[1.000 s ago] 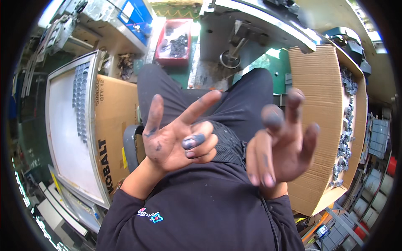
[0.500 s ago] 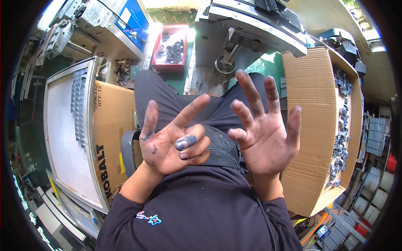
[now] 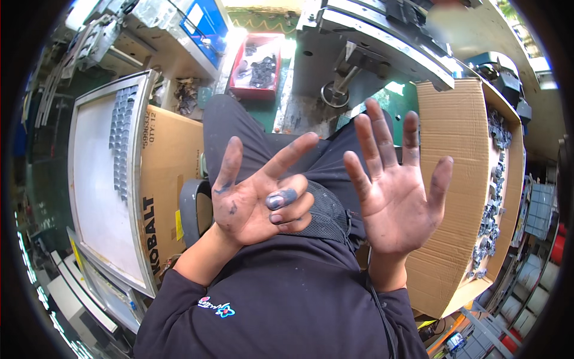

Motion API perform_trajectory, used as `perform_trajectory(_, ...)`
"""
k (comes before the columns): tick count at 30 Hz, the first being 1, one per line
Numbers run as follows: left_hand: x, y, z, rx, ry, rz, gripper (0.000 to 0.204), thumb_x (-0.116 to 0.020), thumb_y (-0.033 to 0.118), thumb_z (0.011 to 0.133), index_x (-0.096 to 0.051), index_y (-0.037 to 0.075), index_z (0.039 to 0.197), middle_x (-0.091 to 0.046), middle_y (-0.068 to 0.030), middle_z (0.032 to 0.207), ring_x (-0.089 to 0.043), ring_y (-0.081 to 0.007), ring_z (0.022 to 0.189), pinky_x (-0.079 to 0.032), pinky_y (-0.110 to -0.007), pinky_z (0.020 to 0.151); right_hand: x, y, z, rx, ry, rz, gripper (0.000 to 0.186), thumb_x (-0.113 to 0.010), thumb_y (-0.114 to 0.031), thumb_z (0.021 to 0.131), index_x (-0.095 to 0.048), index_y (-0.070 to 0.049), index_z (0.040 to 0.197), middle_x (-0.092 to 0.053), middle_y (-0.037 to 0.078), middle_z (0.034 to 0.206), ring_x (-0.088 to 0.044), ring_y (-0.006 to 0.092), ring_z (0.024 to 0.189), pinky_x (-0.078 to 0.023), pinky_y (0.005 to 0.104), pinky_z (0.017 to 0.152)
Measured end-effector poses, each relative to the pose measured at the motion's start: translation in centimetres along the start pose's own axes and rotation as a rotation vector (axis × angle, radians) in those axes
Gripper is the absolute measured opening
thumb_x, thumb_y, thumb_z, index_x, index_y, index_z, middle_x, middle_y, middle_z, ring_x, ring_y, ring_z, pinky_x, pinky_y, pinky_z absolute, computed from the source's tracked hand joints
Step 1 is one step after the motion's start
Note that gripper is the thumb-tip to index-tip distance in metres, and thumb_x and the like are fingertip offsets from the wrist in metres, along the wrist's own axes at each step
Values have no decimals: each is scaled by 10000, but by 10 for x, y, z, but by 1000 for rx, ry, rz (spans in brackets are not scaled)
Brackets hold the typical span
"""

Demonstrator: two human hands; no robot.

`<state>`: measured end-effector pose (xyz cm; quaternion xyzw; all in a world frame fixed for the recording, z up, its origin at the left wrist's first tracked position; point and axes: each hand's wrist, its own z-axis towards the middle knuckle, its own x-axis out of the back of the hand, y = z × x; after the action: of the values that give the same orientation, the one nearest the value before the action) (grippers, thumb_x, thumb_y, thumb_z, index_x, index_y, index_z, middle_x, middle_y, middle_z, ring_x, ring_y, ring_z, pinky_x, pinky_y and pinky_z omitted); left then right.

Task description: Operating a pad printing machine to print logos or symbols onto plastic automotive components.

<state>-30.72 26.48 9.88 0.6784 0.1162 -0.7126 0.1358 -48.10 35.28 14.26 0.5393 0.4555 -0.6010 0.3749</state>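
Both hands are held palm up above my lap, apart and empty, with dark smudges on them. My left hand (image 3: 251,206) has thumb and forefinger spread and the other three fingers curled toward the palm. My right hand (image 3: 394,191) is open, all five fingers extended and separated, with darkened fingertips. Beneath them are my dark trousers (image 3: 236,119) and a black mesh panel (image 3: 326,209) at my waist.
A framed white board (image 3: 101,197) with grey parts leans by a cardboard box (image 3: 167,143) at left. Ahead are a red box (image 3: 257,90) of dark pieces and a metal machine (image 3: 382,48). An open carton (image 3: 451,131) holding small metal parts stands at right.
My right hand has straightened its formerly bent fingers and spread them upward, turning its palm fully into sight. My left hand keeps much the same shape. The view has shifted slightly.
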Motion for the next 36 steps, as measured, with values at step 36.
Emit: perform_trajectory(36,30,12,8,-14,7,-197,737,-247,698,925,-273,234,1497,-573,0,1008,-527,-206,859,-412,-423,887,0,-20,52,54,-161,130,404,-253,-249,1041,-354,-4,1346,-284,257,1473,-338,319,1332,-322,447,1054)
